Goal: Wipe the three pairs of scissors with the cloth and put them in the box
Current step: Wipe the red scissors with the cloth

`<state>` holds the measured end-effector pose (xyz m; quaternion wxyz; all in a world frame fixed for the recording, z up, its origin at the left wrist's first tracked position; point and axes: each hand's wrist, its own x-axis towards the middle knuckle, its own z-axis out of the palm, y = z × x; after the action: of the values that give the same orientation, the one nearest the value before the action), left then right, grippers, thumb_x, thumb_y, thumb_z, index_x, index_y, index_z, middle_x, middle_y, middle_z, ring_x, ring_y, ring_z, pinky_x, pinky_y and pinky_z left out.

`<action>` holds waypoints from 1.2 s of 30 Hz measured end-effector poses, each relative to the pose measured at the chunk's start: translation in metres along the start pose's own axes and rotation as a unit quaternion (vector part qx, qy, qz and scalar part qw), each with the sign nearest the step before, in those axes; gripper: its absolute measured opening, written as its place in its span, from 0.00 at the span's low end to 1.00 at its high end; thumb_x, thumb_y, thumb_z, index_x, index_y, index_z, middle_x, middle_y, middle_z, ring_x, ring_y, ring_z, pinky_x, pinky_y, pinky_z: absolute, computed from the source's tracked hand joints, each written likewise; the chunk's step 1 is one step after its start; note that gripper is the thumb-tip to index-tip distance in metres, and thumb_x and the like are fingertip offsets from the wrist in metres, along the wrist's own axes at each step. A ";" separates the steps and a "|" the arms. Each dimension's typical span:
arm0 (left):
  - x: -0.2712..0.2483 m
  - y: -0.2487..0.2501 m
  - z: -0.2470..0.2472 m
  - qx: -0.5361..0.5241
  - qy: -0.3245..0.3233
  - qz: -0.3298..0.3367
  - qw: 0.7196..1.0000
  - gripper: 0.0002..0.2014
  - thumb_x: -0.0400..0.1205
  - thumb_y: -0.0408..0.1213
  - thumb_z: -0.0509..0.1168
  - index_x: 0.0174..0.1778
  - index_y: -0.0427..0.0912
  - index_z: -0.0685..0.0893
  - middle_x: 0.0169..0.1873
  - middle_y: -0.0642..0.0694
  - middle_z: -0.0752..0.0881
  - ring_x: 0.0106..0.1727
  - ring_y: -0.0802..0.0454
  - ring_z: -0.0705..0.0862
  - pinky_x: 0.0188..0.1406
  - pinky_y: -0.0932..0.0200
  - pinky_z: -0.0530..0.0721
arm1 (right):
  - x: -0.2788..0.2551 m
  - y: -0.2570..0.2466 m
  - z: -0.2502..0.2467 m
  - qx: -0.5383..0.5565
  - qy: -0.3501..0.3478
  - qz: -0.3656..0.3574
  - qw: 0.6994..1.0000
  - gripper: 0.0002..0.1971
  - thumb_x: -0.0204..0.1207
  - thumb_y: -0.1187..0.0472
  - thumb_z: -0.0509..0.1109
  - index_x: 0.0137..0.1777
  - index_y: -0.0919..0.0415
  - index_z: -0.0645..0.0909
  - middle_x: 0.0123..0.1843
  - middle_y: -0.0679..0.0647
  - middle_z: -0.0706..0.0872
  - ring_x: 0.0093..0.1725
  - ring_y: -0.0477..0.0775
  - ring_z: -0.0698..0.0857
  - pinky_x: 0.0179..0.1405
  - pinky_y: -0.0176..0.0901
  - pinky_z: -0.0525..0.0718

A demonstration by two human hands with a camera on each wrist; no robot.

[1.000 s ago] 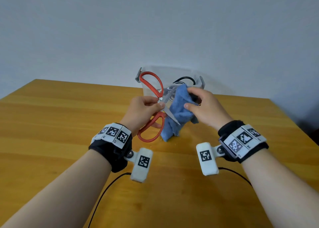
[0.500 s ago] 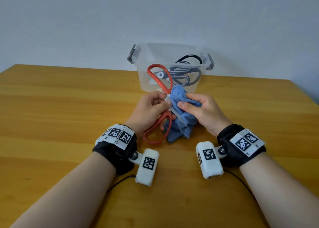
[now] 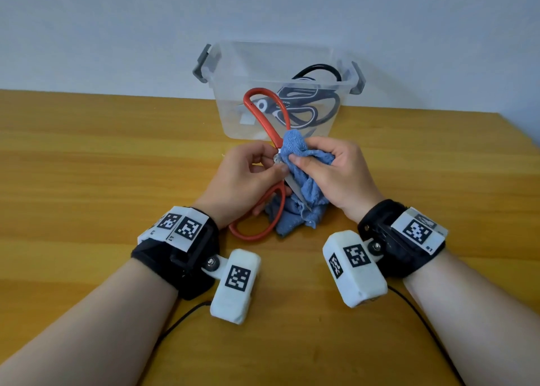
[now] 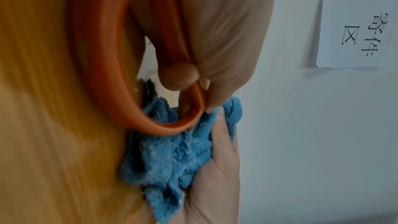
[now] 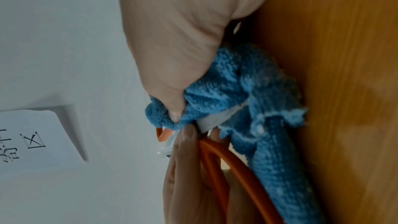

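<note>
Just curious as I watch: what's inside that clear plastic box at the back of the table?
Through the clear box wall, black-handled scissors lie inside, their loops tangled together. It looks like two pairs, but the red scissors cross in front, so the count and blades are partly hidden.

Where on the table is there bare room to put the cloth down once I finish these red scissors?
Bare wood lies left of the left hand and right of the right hand. It is crowded between the hands and the box, where red scissors and cloth sit.
</note>
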<state>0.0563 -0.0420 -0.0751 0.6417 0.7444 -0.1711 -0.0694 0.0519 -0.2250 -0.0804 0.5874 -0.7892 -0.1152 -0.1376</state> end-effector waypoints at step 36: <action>0.000 0.003 -0.001 -0.007 0.013 -0.025 1.000 0.09 0.86 0.30 0.70 0.51 0.28 0.78 0.35 0.27 0.90 0.09 0.53 0.74 0.09 0.65 0.67 | 0.001 0.003 -0.004 0.100 0.153 0.065 0.981 0.03 0.77 0.64 0.80 0.47 0.55 0.92 0.45 0.54 0.94 0.49 0.57 0.93 0.51 0.50 0.91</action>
<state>0.0563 -0.0413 -0.0724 0.6469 0.7449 -0.1441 -0.0768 0.0537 -0.2296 -0.0817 0.6818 -0.7017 0.0141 -0.2061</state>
